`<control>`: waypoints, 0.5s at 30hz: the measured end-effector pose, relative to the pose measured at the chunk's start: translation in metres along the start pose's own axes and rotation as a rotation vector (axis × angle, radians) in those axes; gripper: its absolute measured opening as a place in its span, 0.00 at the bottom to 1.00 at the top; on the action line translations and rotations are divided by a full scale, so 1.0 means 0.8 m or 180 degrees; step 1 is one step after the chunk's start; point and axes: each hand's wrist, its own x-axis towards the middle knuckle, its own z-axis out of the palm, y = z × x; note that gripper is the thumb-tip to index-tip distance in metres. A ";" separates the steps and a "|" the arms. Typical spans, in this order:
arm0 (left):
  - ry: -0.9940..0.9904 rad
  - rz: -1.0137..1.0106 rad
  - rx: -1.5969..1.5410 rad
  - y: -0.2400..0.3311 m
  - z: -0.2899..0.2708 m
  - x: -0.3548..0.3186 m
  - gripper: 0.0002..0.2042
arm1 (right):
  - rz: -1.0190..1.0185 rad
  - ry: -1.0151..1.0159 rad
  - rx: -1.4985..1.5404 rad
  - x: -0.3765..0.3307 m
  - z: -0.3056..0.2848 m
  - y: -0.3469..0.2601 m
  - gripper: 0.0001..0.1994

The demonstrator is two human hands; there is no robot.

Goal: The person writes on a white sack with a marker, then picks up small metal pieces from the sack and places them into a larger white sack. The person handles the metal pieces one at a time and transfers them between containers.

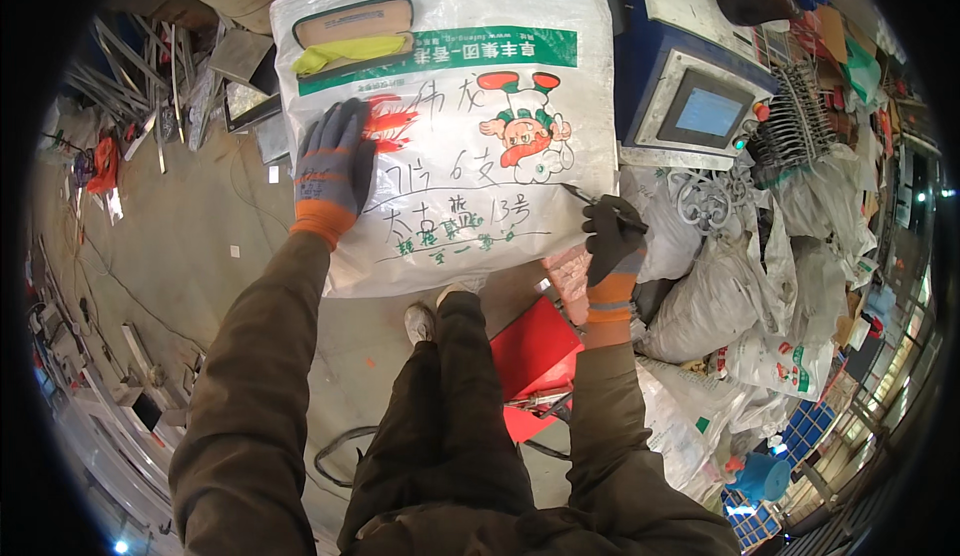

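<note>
Left hand [335, 168] flat on bag [445, 138], fingers straight, right hand [612, 248] tight around pen [577, 193], tip by a black line [530, 185]

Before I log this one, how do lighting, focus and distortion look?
Head view: the white sack is well lit, its handwriting clear; head view: small bright lights flare near the lower-left and right rim; head view: straight edges bow toward the black fisheye border, where detail looks softer.

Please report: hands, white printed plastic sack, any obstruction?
Left grey-orange gloved hand: on sack. Right gloved hand: holding black pen. Open oblong case, yellow cloth: far left, clear of pen.
</note>
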 end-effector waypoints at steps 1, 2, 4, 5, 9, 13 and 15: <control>0.0005 0.0022 -0.0005 0.000 0.000 0.001 0.22 | 0.0034 0.0086 0.0014 0.006 -0.010 -0.004 0.10; 0.0010 0.0040 -0.0007 0.000 0.000 0.001 0.22 | -0.0033 0.0198 -0.0070 0.011 -0.019 -0.010 0.10; 0.0021 0.0071 -0.0034 -0.001 0.001 0.000 0.23 | -0.0240 0.0609 0.0050 0.016 -0.031 -0.027 0.10; 0.0030 0.0081 -0.0044 -0.003 0.002 0.000 0.23 | -0.0348 0.0769 0.0108 0.017 -0.030 -0.036 0.10; -0.0016 0.0070 -0.0038 -0.010 0.005 -0.003 0.22 | -0.0820 0.0131 -0.0078 -0.018 0.007 -0.067 0.08; -0.0099 -0.0030 0.0049 -0.014 0.008 -0.003 0.23 | -0.1049 -0.1074 -0.1125 -0.096 0.102 -0.065 0.11; -0.0024 0.0009 -0.0003 -0.015 0.008 -0.004 0.23 | -0.0605 -0.1731 -0.0882 -0.133 0.144 -0.058 0.11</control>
